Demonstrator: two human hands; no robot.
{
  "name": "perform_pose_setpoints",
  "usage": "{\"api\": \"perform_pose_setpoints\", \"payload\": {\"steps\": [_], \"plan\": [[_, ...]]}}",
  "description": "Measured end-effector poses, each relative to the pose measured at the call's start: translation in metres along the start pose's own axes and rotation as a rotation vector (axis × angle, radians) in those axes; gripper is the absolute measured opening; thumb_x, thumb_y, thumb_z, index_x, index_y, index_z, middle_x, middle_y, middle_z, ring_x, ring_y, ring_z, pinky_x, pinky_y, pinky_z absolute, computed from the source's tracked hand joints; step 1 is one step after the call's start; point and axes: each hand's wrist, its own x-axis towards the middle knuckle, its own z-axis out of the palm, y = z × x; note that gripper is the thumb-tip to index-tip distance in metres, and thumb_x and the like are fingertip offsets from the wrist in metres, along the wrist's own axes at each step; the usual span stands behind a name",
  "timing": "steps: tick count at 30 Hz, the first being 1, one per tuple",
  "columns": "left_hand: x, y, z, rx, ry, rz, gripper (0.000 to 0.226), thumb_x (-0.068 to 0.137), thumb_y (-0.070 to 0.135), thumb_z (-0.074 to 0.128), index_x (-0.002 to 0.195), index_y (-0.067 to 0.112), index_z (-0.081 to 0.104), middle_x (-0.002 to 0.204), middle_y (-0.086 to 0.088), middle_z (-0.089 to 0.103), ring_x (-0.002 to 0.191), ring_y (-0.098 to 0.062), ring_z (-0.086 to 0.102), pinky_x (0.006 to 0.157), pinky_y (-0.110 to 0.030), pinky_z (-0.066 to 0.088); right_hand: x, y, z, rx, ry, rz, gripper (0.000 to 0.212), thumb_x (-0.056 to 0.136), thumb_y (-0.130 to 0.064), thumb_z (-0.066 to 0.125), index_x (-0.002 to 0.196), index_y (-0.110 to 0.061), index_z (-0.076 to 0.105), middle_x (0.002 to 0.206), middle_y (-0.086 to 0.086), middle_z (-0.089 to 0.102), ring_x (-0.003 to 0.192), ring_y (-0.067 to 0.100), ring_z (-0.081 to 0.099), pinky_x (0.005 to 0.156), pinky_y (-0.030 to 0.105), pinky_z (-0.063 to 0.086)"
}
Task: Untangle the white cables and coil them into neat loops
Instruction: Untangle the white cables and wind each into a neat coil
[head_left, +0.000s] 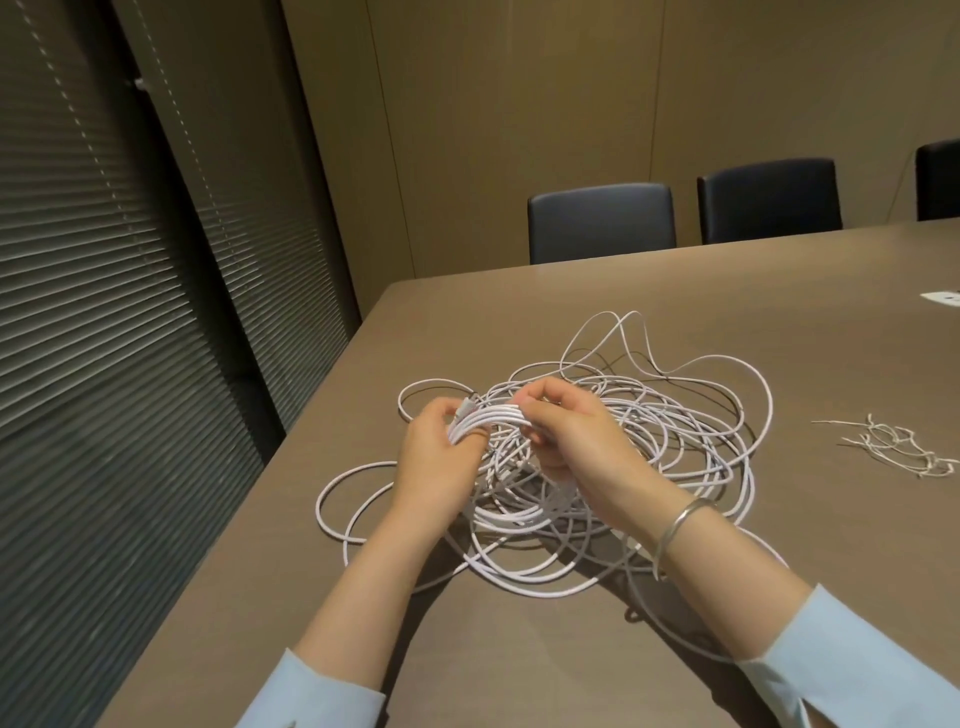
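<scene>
While both hands work above it, the scene breaks down like this:

Cable heap: a tangle of thin white round-sheathed cables (613, 457) lies spread on the brown wood-grain tabletop (779, 291), near its left edge, with stray loops running out toward the far side and toward the person.

Held bundle: a short sheaf of several white strands gathered side by side (493, 418) is lifted just above the heap, spanning the gap between the two hands.

Left hand: the left hand (441, 452) is clenched round the bundle's left end, fingers curled under the strands, with what looks like a connector tip showing just above the thumb.

Right hand: the right hand (566, 431) grasps the bundle's right end, fingertips pinching down on it; a silver bangle (680, 525) sits on that wrist.

Handling: I judge the cable light, limp and springy, smooth enough to slip through a loose grip, and likely to drag neighbouring loops if pulled hard.

Where to hold: best taken near a free end or connector, feeding the strand out slowly.

Long axis: the held bundle runs roughly left to right, sagging slightly toward the left hand; the heap itself has no single direction.

Nearby: a small pile of thin pale twist ties (893, 447) lies well apart to the right.
</scene>
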Motion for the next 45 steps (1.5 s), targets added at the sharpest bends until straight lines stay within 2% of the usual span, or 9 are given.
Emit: {"api": "perform_pose_setpoints", "payload": {"steps": [7, 10, 16, 25, 30, 34, 37, 41, 45], "plan": [[0.000, -0.003, -0.003, 0.402, -0.041, 0.151, 0.030, 0.089, 0.006, 0.043, 0.065, 0.023, 0.043, 0.090, -0.007, 0.047, 0.093, -0.025, 0.041, 0.076, -0.031, 0.030, 0.001, -0.001, 0.000, 0.065, -0.015, 0.021, 0.021, 0.095, -0.004, 0.048, 0.080, -0.013, 0.059, 0.055, 0.000, 0.045, 0.039, 0.008, 0.026, 0.039, 0.015, 0.016], [0.005, 0.002, -0.006, 0.061, -0.117, 0.003, 0.028, 0.092, 0.003, 0.046, 0.067, 0.011, 0.058, 0.063, -0.009, 0.055, 0.065, -0.022, 0.053, 0.060, -0.028, 0.038, 0.003, -0.002, -0.001, 0.199, -0.038, 0.023, 0.015, 0.097, -0.005, 0.047, 0.093, -0.004, 0.061, 0.060, 0.005, 0.053, 0.040, 0.009, 0.036, 0.038, 0.018, 0.027], [0.015, 0.008, -0.012, -0.261, -0.061, -0.273, 0.028, 0.088, 0.014, 0.063, 0.064, 0.015, 0.049, 0.050, -0.001, 0.030, 0.041, -0.014, 0.027, 0.039, -0.019, 0.022, 0.016, 0.009, -0.008, 0.394, 0.074, 0.094, 0.039, 0.103, -0.028, 0.039, 0.108, 0.000, 0.066, 0.105, 0.016, 0.068, 0.091, 0.022, 0.064, 0.078, 0.032, 0.052], [0.041, 0.054, -0.030, -0.870, -0.189, -0.531, 0.037, 0.093, 0.008, 0.051, 0.063, 0.020, 0.033, 0.042, 0.008, 0.015, 0.030, -0.005, 0.013, 0.027, -0.017, 0.010, -0.002, 0.017, 0.008, 0.114, -0.157, 0.191, 0.040, 0.084, 0.023, 0.047, 0.112, -0.001, 0.062, 0.111, 0.014, 0.068, 0.093, 0.019, 0.064, 0.082, 0.029, 0.055], [0.046, 0.077, -0.021, -1.004, -0.218, -0.558, 0.046, 0.094, 0.009, 0.050, 0.056, 0.020, 0.027, 0.042, 0.007, 0.013, 0.031, -0.006, 0.012, 0.029, -0.017, 0.009, -0.018, 0.031, 0.034, -0.139, -0.486, 0.091, 0.030, 0.078, -0.002, 0.074, 0.103, -0.018, 0.070, 0.108, 0.002, 0.073, 0.102, 0.014, 0.067, 0.089, 0.026, 0.051], [0.052, 0.079, -0.017, -1.038, -0.089, -0.535, 0.038, 0.094, 0.007, 0.052, 0.062, 0.017, 0.034, 0.044, 0.006, 0.015, 0.034, -0.007, 0.013, 0.032, -0.018, 0.014, -0.026, 0.036, 0.044, -0.204, -0.522, 0.046, 0.017, 0.085, -0.010, 0.070, 0.077, -0.024, 0.069, 0.080, -0.012, 0.071, 0.078, 0.000, 0.064, 0.078, 0.017, 0.048], [0.060, 0.072, -0.022, -1.051, 0.036, -0.509, 0.033, 0.095, 0.005, 0.050, 0.066, 0.015, 0.038, 0.042, 0.006, 0.015, 0.032, -0.007, 0.014, 0.031, -0.018, 0.016, -0.024, 0.032, 0.039, -0.077, -0.503, 0.057, 0.013, 0.084, -0.013, 0.072, 0.083, -0.025, 0.066, 0.079, -0.012, 0.068, 0.075, 0.003, 0.063, 0.071, 0.016, 0.047], [0.064, 0.064, -0.022, -1.077, 0.106, -0.523, 0.028, 0.096, 0.004, 0.049, 0.070, 0.013, 0.042, 0.041, 0.006, 0.015, 0.030, -0.007, 0.015, 0.030, -0.017, 0.018, -0.022, 0.031, 0.040, 0.067, -0.583, 0.107, 0.025, 0.089, -0.008, 0.063, 0.108, -0.023, 0.063, 0.095, -0.017, 0.070, 0.093, 0.001, 0.064, 0.094, 0.032, 0.048], [0.067, 0.059, -0.019, -1.082, 0.121, -0.544, 0.028, 0.097, 0.004, 0.048, 0.070, 0.013, 0.042, 0.041, 0.005, 0.016, 0.031, -0.007, 0.016, 0.032, -0.017, 0.019, -0.022, 0.033, 0.047, 0.169, -0.584, 0.148, 0.008, 0.086, -0.012, 0.064, 0.093, -0.016, 0.065, 0.090, 0.003, 0.070, 0.089, 0.016, 0.067, 0.089, 0.030, 0.049]]}}
